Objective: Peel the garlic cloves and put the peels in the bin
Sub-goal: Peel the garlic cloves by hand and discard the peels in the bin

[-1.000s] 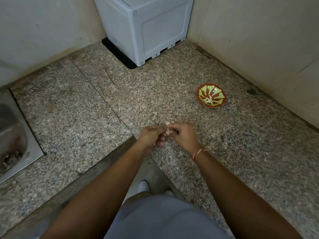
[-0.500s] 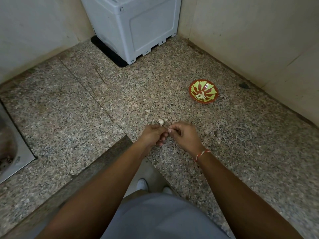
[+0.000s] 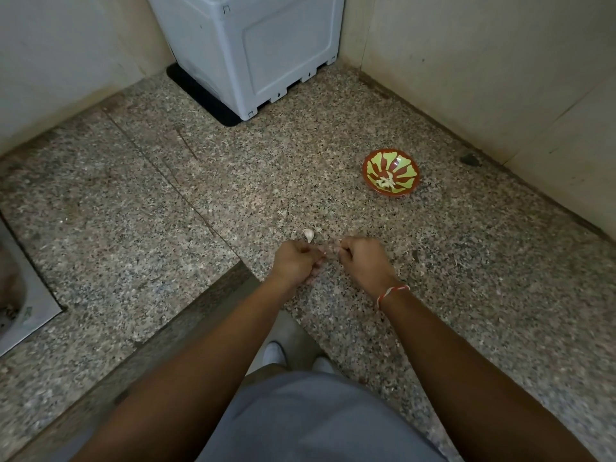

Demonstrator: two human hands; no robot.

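Since the frame half a second earlier, the two hands have drawn slightly apart, and the camera has tilted so that the sink at the left edge is mostly out of view; the bowl and the loose clove keep their places on the counter.

Head view. The left hand (image 3: 295, 260) and the right hand (image 3: 365, 261) are held close together over the speckled granite countertop (image 3: 166, 211), near its inner front corner. Both hands have the fingers curled inward, the fingertips meeting over something small and pale between them (blurred; whether it is a garlic clove or a piece of peel cannot be told). One whole garlic clove (image 3: 309, 234), white and pointed, shows just above the left hand's knuckles; whether it rests on the counter or is touched by the hand cannot be told. A red-and-white thread bracelet (image 3: 391, 292) circles the right wrist. A red-and-green patterned bowl (image 3: 390, 172) stands on the counter well beyond the right hand, towards the right wall, holding a few pale garlic pieces (image 3: 385, 183) at its bottom. A grey plastic appliance (image 3: 253, 48) sits on a black mat (image 3: 200, 95) in the far corner. The steel sink (image 3: 20, 301) is cut off at the left edge.
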